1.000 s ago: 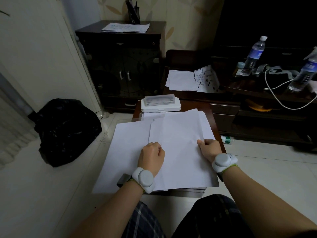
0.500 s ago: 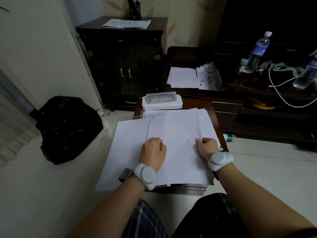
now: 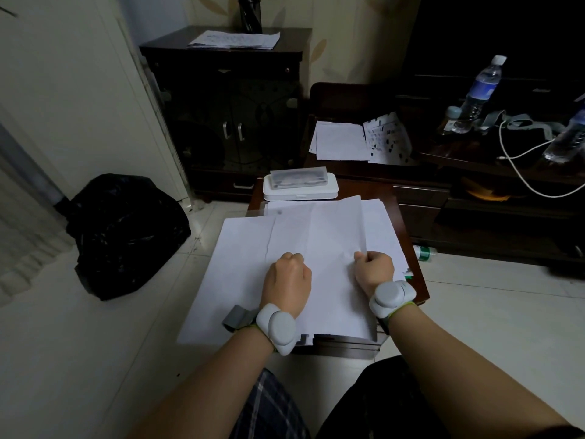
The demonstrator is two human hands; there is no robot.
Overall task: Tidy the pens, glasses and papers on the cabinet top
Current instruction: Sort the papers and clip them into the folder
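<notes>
The left hand (image 3: pixel 288 282) rests fisted on the papers (image 3: pixel 319 248) while the right hand (image 3: pixel 375 272) pinches the top sheet's right edge — both near the table's (image 3: pixel 411 248) front edge. Loose sheets look light, floppy and slippery (easily creased), so square them from the sides — a case (image 3: pixel 300 185) sits at the far edge.

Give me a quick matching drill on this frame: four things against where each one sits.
Things:
1. white case
2. black bag
3. water bottle
4. right hand

Places:
A. floor, at left
B. pinching the top sheet's right edge
C. far end of the small table
D. dark unit, at right

Pairs: 1-C, 2-A, 3-D, 4-B
</notes>
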